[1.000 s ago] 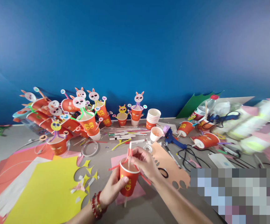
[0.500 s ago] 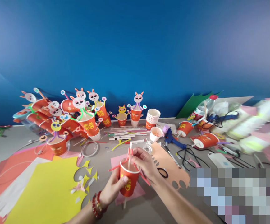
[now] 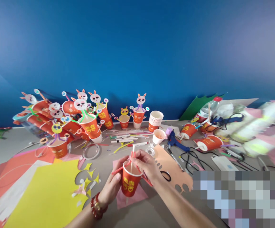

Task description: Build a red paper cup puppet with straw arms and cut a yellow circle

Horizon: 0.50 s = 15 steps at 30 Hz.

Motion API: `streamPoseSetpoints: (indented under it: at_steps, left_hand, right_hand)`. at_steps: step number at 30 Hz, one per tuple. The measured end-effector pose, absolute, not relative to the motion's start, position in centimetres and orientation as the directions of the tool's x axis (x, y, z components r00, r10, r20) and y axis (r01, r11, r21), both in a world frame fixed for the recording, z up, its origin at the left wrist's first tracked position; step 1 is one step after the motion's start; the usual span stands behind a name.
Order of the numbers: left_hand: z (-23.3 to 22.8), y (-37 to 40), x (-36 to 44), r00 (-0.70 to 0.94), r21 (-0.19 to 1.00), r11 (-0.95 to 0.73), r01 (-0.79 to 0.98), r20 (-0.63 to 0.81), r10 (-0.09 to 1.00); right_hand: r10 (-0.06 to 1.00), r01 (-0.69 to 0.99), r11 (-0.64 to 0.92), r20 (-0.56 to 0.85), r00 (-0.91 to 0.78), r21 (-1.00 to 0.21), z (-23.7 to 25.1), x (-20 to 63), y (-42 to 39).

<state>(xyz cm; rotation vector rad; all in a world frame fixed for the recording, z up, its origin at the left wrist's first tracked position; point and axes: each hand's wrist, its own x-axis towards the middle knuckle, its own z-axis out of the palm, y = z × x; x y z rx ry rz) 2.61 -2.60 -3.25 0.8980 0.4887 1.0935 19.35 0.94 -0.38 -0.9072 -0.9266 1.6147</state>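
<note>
A red paper cup [image 3: 132, 182] with gold lettering is held upright just above the table. My left hand [image 3: 112, 183] is closed at its left side, thumb in front and fingers partly behind the cup. A red straw [image 3: 117, 170] pokes out sideways there. My right hand [image 3: 148, 166] pinches the upright red straws together with a white stick [image 3: 133, 148] over the cup's mouth. The stick passes down through the cup and comes out below. Another red straw [image 3: 147, 180] sticks out to the right under my right hand. Beneath lies a pink paper sheet [image 3: 139, 200].
Finished rabbit cups [image 3: 87, 125] crowd the back left. Yellow paper [image 3: 44, 193] with cut-out circles lies left, orange paper [image 3: 169, 167] right. Stacked cups [image 3: 155, 121], pens [image 3: 125, 138] and a blue glue gun [image 3: 178, 143] with a black cord stand or lie behind.
The cup has turned so its gold lettering faces me. My left thumb has moved from the cup's front up to its left side. My right hand keeps its pinch.
</note>
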Motion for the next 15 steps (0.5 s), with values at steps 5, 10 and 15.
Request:
streamPoseSetpoints:
  at_steps: [5, 10, 15]
  left_hand:
    - [-0.9, -1.6, 1.3, 0.257, 0.911, 0.135, -0.390, -0.033, 0.966]
    - [2.6, -0.8, 0.0, 0.311, 0.993, 0.102, -0.064, -0.078, 0.947]
    - [5.4, -1.0, 0.8, 0.402, 0.941, -0.236, 0.244, 0.124, 0.907]
  right_hand:
    - [0.977, -0.387, -0.167, -0.099, -0.190, -0.907, -0.3, 19.4, 0.9]
    - [0.979, -0.335, -0.086, -0.017, -0.202, -0.938, 0.4, 19.5, 0.8]
    - [0.965, -0.241, 0.168, 0.210, -0.159, -0.956, 1.8, 19.5, 0.2]
